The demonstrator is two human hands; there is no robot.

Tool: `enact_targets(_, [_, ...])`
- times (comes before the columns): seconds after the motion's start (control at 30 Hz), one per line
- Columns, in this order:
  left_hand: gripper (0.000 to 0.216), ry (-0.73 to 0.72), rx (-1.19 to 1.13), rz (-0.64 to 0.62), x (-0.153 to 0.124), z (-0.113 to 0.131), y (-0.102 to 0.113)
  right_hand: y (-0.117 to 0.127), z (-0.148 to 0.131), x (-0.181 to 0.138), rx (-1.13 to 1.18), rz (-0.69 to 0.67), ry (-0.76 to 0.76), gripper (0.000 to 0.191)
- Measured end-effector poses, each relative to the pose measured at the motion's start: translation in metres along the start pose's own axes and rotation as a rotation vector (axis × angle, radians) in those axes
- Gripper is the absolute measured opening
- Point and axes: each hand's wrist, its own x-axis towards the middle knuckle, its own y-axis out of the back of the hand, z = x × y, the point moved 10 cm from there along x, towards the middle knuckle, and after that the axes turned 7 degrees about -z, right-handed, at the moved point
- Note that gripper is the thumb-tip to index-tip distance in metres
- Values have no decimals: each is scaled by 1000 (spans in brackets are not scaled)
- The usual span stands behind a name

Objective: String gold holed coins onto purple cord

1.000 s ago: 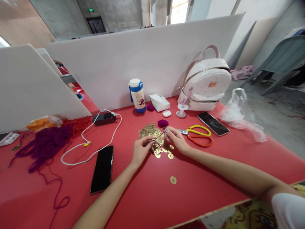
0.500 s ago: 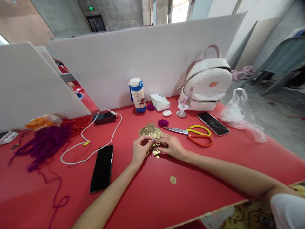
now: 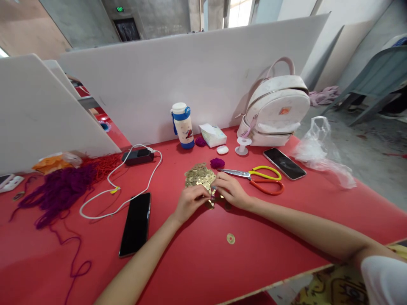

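My left hand is closed in a pinch at the near edge of a pile of brass coins. My right hand pinches from the other side, its fingertips almost meeting those of the left. A thin purplish bit shows between the fingertips, but what each hand holds is too small to make out. Some coins lie beneath the fingers, partly hidden. A single coin with a square hole lies apart, nearer to me. Just beyond the pile sits a small ball of purple yarn.
Scissors lie right of the pile, with a phone beyond. Another phone and a white cable are left. Purple yarn is heaped far left. A bottle, spool and backpack stand along the partition.
My left hand has turned over and dropped slightly, its fingers now pointing right. The right hand's fingers have shifted a little, uncovering more of the coin pile.
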Motion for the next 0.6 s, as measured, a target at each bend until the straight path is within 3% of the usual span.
enact_targets(0.1, [16, -17, -151, 123, -2, 3, 9, -6, -1, 1, 23, -51, 9, 21])
enact_targets(0.2, [18, 76, -258, 315, -7, -7, 22, -14, -6, 2, 42, -122, 31, 23])
enact_targets(0.3, [18, 179, -353, 410, -10, -19, 24, -18, -11, 2, 46, -159, 62, 25])
enact_targets(0.43, [17, 267, -387, 377, -9, -28, 18, -21, -6, 2, 31, -186, 52, 29])
enact_targets(0.6, [10, 269, -280, 255, -4, -26, 10, -14, 7, 2, 57, -155, -56, 35])
